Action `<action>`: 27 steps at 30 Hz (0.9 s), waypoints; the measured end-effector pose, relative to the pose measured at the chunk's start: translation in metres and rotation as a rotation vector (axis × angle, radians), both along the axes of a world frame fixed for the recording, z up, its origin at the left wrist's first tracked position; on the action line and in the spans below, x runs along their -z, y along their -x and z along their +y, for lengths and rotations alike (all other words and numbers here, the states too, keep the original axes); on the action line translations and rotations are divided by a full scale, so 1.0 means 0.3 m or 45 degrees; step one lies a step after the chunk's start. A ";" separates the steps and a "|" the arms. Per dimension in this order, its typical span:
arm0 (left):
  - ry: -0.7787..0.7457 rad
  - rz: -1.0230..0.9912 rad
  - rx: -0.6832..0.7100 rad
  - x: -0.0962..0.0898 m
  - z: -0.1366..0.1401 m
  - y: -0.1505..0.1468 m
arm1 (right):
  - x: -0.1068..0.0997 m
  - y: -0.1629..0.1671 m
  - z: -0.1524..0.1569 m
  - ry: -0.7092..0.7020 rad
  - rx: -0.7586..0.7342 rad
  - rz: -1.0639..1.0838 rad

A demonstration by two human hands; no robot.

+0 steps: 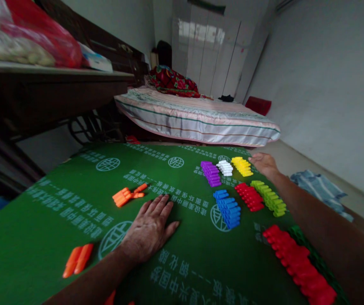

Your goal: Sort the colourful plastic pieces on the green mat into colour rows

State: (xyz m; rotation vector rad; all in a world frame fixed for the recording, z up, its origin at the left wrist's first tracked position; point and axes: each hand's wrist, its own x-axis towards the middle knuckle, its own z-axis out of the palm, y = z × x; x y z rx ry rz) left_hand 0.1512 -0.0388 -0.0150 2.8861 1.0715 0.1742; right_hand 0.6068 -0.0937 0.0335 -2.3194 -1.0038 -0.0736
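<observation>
My left hand lies flat, palm down and fingers spread, on a green printed board. Just beyond its fingertips is a loose group of small orange plastic pieces. My right hand reaches to the board's far right edge, fingers stretched toward a row of yellow plastic pieces; whether it touches them I cannot tell. Beside the yellow row lie white pieces and purple pieces. Nearer are rows of blue pieces, red pieces and lime-green pieces.
A long red row and a dark green row lie under my right forearm. More orange pieces sit by my left forearm. Beyond the board stands a bed; a wooden table with bags is at left, cloth at right.
</observation>
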 end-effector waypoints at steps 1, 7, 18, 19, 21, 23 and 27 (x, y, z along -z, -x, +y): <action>0.014 0.009 -0.009 -0.004 -0.002 -0.001 | -0.010 0.019 -0.012 -0.006 -0.023 0.022; 0.164 0.078 0.034 -0.070 0.007 -0.028 | -0.038 0.201 -0.130 0.009 -0.262 0.167; 0.099 -0.030 -0.048 -0.234 -0.106 0.295 | -0.051 0.670 -0.602 0.156 -0.876 0.475; 0.092 -0.042 -0.061 -0.239 -0.134 0.349 | -0.048 0.719 -0.637 0.171 -0.884 0.507; 0.073 -0.071 -0.102 -0.240 -0.195 0.448 | -0.039 0.814 -0.696 0.212 -0.904 0.555; 0.053 -0.096 -0.145 -0.228 -0.258 0.532 | -0.032 0.901 -0.737 0.251 -0.931 0.555; -0.036 -0.203 -0.256 -0.161 -0.370 0.670 | -0.023 1.035 -0.770 0.260 -0.995 0.478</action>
